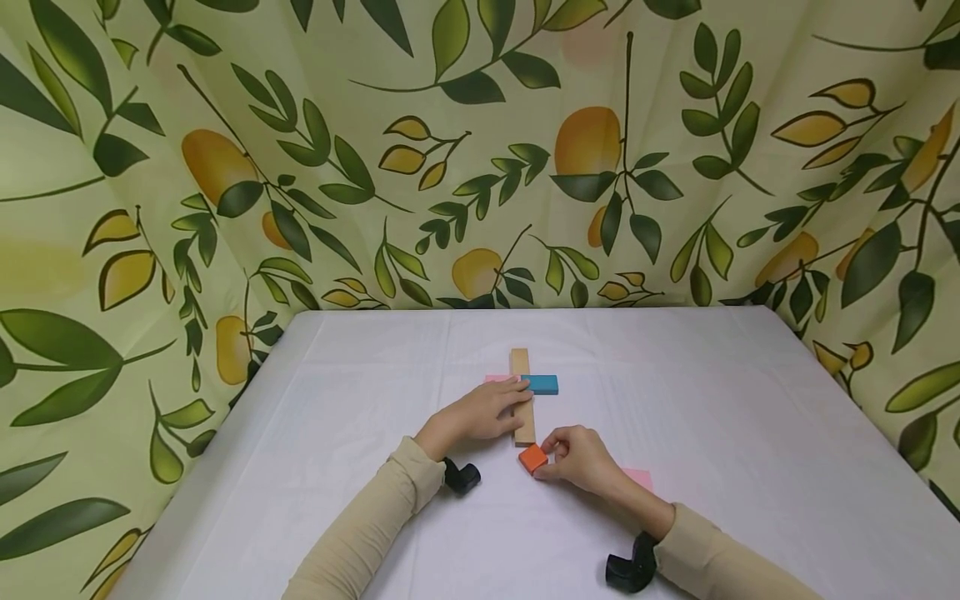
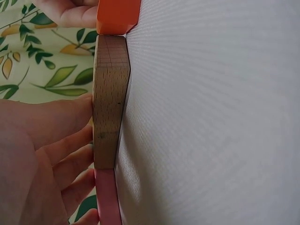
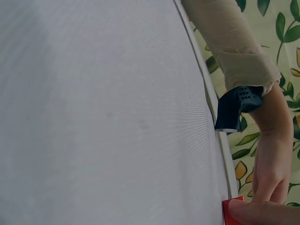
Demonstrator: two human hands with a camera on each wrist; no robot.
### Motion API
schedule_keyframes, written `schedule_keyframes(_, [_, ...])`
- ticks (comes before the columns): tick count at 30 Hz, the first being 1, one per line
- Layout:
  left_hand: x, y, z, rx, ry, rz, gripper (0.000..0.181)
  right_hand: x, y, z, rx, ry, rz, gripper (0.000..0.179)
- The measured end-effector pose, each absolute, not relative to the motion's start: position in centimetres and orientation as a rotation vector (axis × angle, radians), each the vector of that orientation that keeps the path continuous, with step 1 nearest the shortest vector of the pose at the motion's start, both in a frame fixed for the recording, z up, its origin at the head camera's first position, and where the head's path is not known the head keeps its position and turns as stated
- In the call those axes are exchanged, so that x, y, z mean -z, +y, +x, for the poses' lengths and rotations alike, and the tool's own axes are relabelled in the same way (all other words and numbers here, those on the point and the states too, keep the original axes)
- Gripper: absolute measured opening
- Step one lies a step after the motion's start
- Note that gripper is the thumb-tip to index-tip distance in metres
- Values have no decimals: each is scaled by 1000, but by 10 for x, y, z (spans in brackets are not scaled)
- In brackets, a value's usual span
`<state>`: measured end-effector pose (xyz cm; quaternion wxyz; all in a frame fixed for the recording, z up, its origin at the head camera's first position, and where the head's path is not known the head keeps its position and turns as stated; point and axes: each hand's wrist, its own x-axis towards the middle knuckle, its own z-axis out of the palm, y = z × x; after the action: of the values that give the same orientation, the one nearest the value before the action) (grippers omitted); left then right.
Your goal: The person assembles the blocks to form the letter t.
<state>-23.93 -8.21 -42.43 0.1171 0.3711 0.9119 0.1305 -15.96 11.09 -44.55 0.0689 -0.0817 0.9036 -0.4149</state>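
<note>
A strip of plain wood block (image 1: 524, 427) lies on the white table, running away from me. My left hand (image 1: 483, 410) rests on it, thumb and fingertips touching its top. Whether the strip is one piece or two is hidden by those fingers. Across its far part, a blue block (image 1: 543, 384) lies to the right and a pink block (image 1: 496, 378) to the left, partly covered by the hand. At the near end, my right hand (image 1: 581, 458) pinches an orange block (image 1: 533, 458) between thumb and fingers. In the left wrist view, the orange block (image 2: 117, 16) meets the wood's end.
Another pink piece (image 1: 639, 478) lies on the table beyond my right wrist, partly hidden. Black wrist devices (image 1: 462, 477) sit at both cuffs. White cloth covers the table (image 1: 360, 358), and a leaf-patterned curtain (image 1: 480, 167) hangs behind it.
</note>
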Motion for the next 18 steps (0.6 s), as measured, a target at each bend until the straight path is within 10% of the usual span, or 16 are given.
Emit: schedule_keyframes(18, [425,-81,-239,-389,2660,1053,51,431,123,-154,1264,2712,-339,22])
